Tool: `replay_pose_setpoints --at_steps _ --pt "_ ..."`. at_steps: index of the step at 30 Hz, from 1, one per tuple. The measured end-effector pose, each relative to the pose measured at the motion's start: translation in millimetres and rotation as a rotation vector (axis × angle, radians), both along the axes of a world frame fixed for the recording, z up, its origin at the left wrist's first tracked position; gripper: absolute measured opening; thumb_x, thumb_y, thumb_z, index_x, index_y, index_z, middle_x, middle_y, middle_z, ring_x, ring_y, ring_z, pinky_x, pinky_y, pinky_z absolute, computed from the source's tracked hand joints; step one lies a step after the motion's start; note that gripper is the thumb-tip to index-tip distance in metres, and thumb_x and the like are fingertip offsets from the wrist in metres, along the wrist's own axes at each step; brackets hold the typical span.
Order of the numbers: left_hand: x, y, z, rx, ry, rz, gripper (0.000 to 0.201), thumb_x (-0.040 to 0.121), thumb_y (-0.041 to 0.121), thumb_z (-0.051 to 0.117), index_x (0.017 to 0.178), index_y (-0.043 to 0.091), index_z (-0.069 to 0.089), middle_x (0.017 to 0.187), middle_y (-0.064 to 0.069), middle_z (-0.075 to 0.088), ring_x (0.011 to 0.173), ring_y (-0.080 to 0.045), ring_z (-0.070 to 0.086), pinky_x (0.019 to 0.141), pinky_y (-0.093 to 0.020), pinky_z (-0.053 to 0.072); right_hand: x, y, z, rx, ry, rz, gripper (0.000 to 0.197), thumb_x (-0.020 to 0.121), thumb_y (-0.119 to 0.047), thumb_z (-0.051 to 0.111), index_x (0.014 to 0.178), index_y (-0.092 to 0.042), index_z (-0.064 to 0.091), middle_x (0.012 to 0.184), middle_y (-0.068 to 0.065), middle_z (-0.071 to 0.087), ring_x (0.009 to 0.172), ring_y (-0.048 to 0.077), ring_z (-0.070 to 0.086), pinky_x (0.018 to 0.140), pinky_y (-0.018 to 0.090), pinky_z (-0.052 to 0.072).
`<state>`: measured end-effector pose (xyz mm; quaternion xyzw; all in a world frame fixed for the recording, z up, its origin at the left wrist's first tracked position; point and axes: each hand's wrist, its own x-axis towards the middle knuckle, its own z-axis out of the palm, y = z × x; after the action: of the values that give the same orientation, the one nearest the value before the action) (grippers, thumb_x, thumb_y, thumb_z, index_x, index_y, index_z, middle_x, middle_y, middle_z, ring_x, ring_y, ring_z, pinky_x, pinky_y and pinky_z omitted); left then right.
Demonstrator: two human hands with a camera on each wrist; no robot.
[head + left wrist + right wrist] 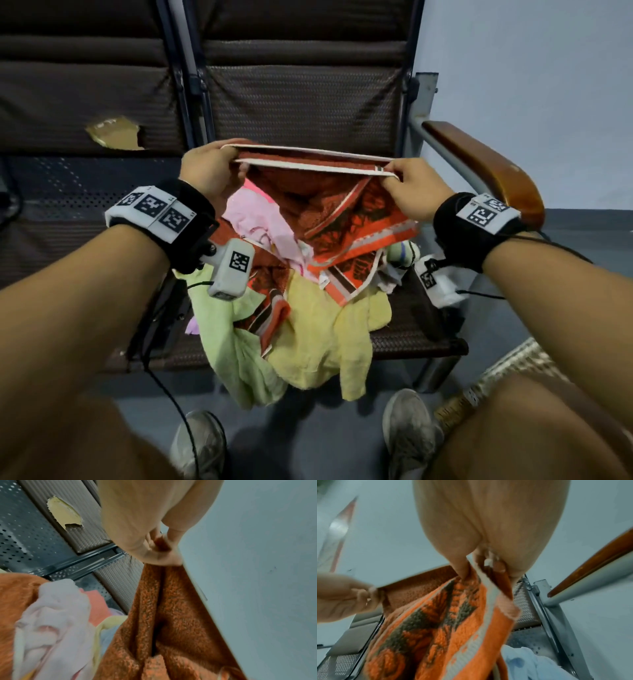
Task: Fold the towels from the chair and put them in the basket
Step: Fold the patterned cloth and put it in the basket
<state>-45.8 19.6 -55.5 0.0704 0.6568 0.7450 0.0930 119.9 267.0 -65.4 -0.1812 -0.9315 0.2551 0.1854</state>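
Observation:
An orange towel (342,212) with a dark pattern and white border hangs doubled between my hands above the chair seat (411,329). My left hand (212,168) pinches its left corners; my right hand (407,186) pinches the right ones. The white edge runs taut between them. In the left wrist view the left hand (159,547) grips the orange towel (171,622). The right wrist view has my right hand (481,566) pinching the orange towel (447,635) at its border. Beneath lie a pink towel (253,222), a yellow towel (308,349) and a green towel (222,329). A woven basket (513,366) stands at lower right.
The chair has a wooden armrest (486,164) on the right and a torn backrest (113,133) on the neighbouring seat. A whitish cloth (400,257) lies on the seat's right side. My knees and shoes (407,428) are in front, on grey floor.

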Motion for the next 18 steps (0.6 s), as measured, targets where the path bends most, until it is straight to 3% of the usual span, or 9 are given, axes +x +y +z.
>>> replay_pose_setpoints --at_steps 3,5,7,9,11,13,16,18 --pt "-1.1 -5.5 25.6 0.05 0.019 -0.024 0.033 0.095 -0.006 0.04 0.098 0.008 0.069 0.08 -0.009 0.066 0.054 -0.01 0.063 0.062 -0.02 0.057 2.9 2.4 20.6 -0.034 -0.004 0.043 0.026 0.1 -0.018 0.044 0.08 -0.019 0.061 0.063 -0.006 0.051 0.059 0.01 0.048 0.06 0.029 0.035" --pt "-2.3 -7.1 40.0 0.04 0.071 0.038 0.035 0.093 -0.007 0.038 0.088 0.01 0.069 0.069 -0.006 0.064 0.049 -0.009 0.058 0.054 -0.019 0.055 3.8 3.2 37.9 0.102 0.038 0.013 0.034 0.101 -0.026 0.047 0.069 -0.016 0.053 0.061 -0.002 0.048 0.062 0.02 0.047 0.063 0.031 0.031" --pt "-5.0 -11.0 51.8 -0.022 0.138 0.113 0.037 0.09 -0.005 0.037 0.078 0.011 0.069 0.052 -0.002 0.058 0.037 -0.008 0.05 0.043 -0.019 0.048 6.7 1.4 56.7 0.26 0.046 0.025 0.034 0.1 -0.036 0.051 0.072 -0.019 0.062 0.064 0.0 0.051 0.066 0.021 0.049 0.063 0.03 0.03" --pt "-13.9 -15.7 54.1 -0.252 0.301 0.163 0.033 0.089 0.005 0.04 0.07 0.007 0.067 0.057 -0.011 0.059 0.043 -0.018 0.057 0.045 -0.029 0.051 8.0 3.6 68.6 0.326 0.052 0.082 0.031 0.097 -0.042 0.057 0.084 -0.019 0.073 0.068 -0.001 0.056 0.065 0.018 0.052 0.063 0.028 0.032" --pt "-19.9 -26.3 59.0 -0.544 0.479 0.209 0.036 0.091 0.021 0.043 0.065 0.004 0.062 0.062 -0.019 0.057 0.061 -0.032 0.061 0.059 -0.041 0.051 10.8 3.7 80.0 0.334 0.053 0.152 0.026 0.096 -0.038 0.06 0.084 -0.018 0.07 0.071 -0.003 0.058 0.07 0.018 0.056 0.064 0.027 0.033" --pt "-22.2 -34.6 61.2 -0.698 0.516 0.217 0.047 0.094 0.035 0.044 0.059 0.005 0.055 0.057 -0.01 0.053 0.068 -0.033 0.058 0.061 -0.036 0.041 13.0 4.2 88.1 0.296 0.042 0.206 0.016 0.098 -0.03 0.058 0.085 -0.025 0.064 0.075 -0.009 0.059 0.075 0.015 0.057 0.065 0.024 0.035" --pt "-22.7 -36.9 61.3 -0.701 0.461 0.144 0.047 0.093 0.042 0.041 0.077 0.006 0.067 0.076 -0.01 0.064 0.087 -0.035 0.062 0.07 -0.033 0.039 17.2 5.4 93.7 0.227 0.034 0.231 0.019 0.1 -0.02 0.049 0.092 -0.035 0.059 0.08 -0.018 0.06 0.079 0.011 0.058 0.065 0.018 0.037" --pt "-16.3 -35.2 63.1 -0.528 0.37 0.049 0.042 0.093 0.044 0.046 0.091 0.01 0.071 0.095 -0.014 0.068 0.095 -0.032 0.063 0.074 -0.03 0.041 19.7 5.6 94.2 0.198 0.085 0.23 0.014 0.101 -0.019 0.048 0.101 -0.032 0.054 0.09 -0.011 0.059 0.085 0.013 0.056 0.071 0.024 0.037"
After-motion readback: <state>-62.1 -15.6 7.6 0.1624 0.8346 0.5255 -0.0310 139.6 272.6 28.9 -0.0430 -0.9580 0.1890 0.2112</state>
